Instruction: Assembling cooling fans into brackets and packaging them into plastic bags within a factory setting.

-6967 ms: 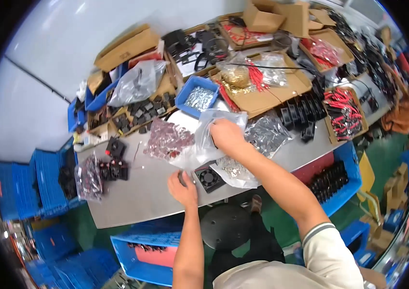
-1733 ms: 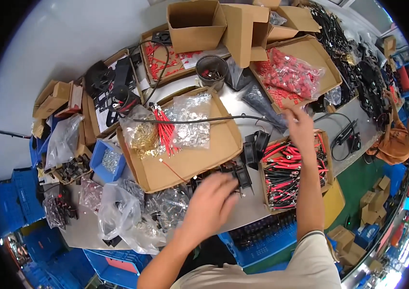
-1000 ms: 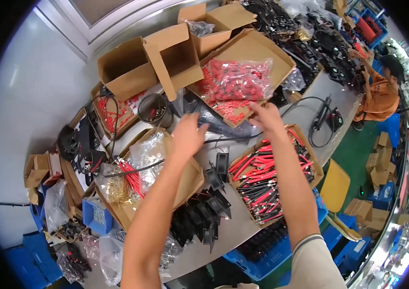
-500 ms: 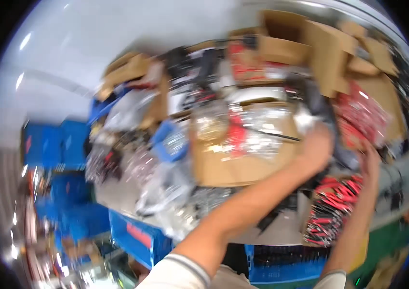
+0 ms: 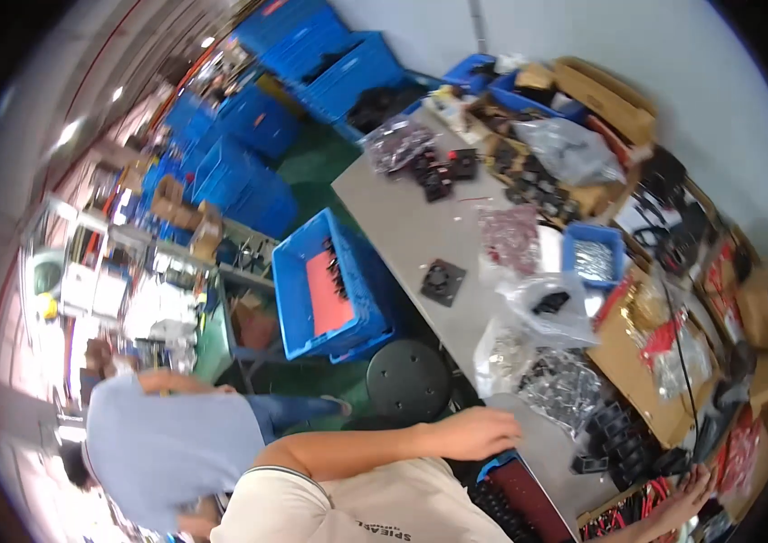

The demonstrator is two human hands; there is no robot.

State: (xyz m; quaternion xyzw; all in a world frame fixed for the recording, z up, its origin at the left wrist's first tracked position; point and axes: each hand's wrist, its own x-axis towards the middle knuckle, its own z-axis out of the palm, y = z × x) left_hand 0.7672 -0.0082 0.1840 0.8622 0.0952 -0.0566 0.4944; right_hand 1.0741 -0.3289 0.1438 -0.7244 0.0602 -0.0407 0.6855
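My left hand (image 5: 476,433) hangs over the table's front edge, above a blue bin with dark parts (image 5: 504,507). Its fingers are loosely bent and apart from the tabletop; I see nothing in them. At the lower right, my right hand (image 5: 691,493) has its fingers spread, beside an open box of red and black cables (image 5: 630,509) and close to a clear bag of red pieces (image 5: 739,457). Black ring-shaped parts (image 5: 619,443) and a clear bag of small dark parts (image 5: 563,389) lie between my hands and the cardboard tray (image 5: 626,366).
A square black fan (image 5: 443,281) lies on the grey table (image 5: 384,213). Clear bags and a small blue tray of screws (image 5: 594,255) crowd its far side. Left of it stand a blue crate (image 5: 289,299) and a round black stool (image 5: 408,380). Another person (image 5: 171,443) is at lower left.
My view has swung left, bringing the aisle and another person into sight. My left hand has left the cardboard tray for the table's front edge. My right hand stays near the cable box.
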